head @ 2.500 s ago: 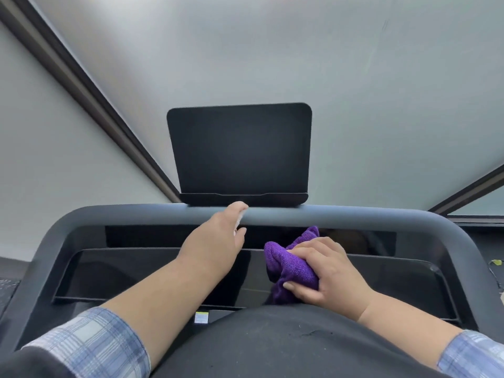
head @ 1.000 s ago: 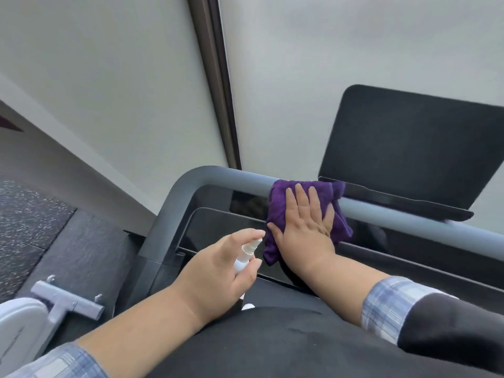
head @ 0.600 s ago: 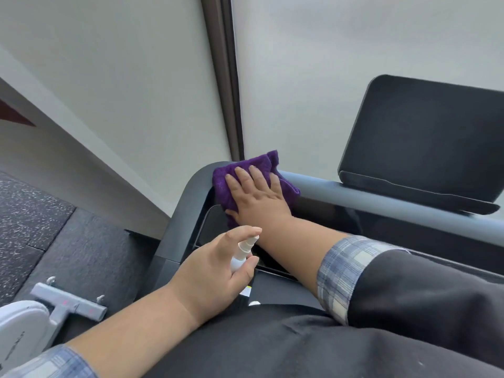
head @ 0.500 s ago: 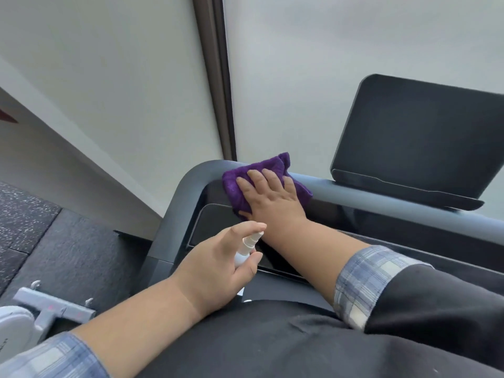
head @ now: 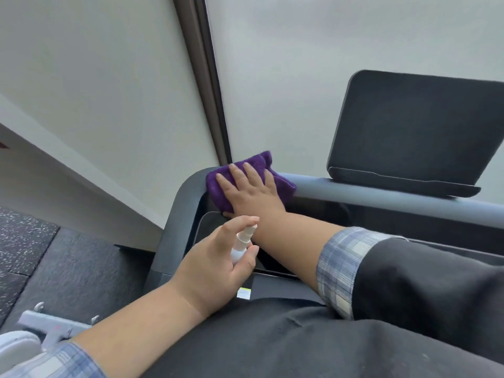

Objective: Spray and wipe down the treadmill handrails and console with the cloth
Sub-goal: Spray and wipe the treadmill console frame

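My right hand [head: 252, 190] lies flat with straight fingers on the purple cloth [head: 285, 186], pressing it onto the left corner of the grey front handrail [head: 381, 196]. My left hand [head: 218, 260] grips a small white spray bottle [head: 241, 245], index finger over its nozzle, held just in front of the glossy black console panel [head: 210, 227]. The black tablet holder [head: 417, 132] stands on the rail to the right.
The left handrail arm [head: 174, 233] bends down toward me. A pale wall and a dark window frame [head: 201, 77] stand behind the treadmill. Grey speckled floor mats [head: 54, 263] lie at the left, with a white machine part [head: 41, 331] at the lower left.
My right hand has slid the cloth left along the front rail from near the tablet holder to the left corner. The left hand has kept holding the spray bottle in about the same place.
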